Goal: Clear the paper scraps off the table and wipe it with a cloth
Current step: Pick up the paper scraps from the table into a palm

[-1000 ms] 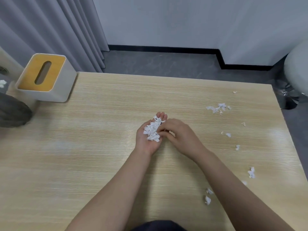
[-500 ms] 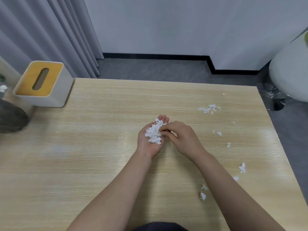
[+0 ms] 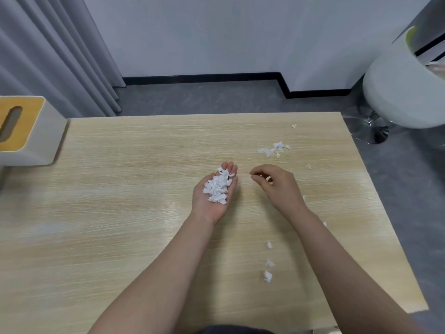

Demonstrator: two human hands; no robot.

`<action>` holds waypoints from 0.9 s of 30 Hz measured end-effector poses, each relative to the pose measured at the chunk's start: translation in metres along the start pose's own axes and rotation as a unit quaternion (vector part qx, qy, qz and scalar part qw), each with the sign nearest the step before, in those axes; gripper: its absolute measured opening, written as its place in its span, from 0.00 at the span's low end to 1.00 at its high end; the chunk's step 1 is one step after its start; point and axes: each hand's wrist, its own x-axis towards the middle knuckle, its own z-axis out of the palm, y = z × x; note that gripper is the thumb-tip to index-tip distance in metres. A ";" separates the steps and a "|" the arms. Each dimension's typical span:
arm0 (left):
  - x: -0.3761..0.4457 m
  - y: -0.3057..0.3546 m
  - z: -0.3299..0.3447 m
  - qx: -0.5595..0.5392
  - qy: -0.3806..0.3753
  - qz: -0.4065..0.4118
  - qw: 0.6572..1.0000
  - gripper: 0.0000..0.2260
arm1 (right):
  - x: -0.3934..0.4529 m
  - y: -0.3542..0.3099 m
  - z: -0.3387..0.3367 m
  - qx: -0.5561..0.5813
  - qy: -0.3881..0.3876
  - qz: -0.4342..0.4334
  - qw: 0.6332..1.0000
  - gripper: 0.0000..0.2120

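White torn paper scraps (image 3: 218,186) lay heaped in my flat, upturned left hand (image 3: 213,194) at frame centre, while my right hand (image 3: 277,186), loosely curled, held nothing above the pale wood-grain table (image 3: 120,213).

I am holding my left hand (image 3: 215,194) palm up at the centre of the frame, fingers straight and together, cupping slightly. My right hand (image 3: 279,186) is hovering just right of it, knuckles up, fingers loosely curling, both forearms reaching in from below.
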 end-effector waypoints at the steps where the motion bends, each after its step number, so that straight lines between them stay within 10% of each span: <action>1: 0.003 -0.004 0.003 0.005 -0.001 0.001 1.000 0.16 | 0.003 0.007 -0.005 -0.006 0.001 0.006 1.000 0.06; 27: 0.105 -0.095 0.071 0.007 0.006 0.091 0.996 0.16 | 0.164 0.171 -0.092 -0.067 0.036 0.079 0.994 0.12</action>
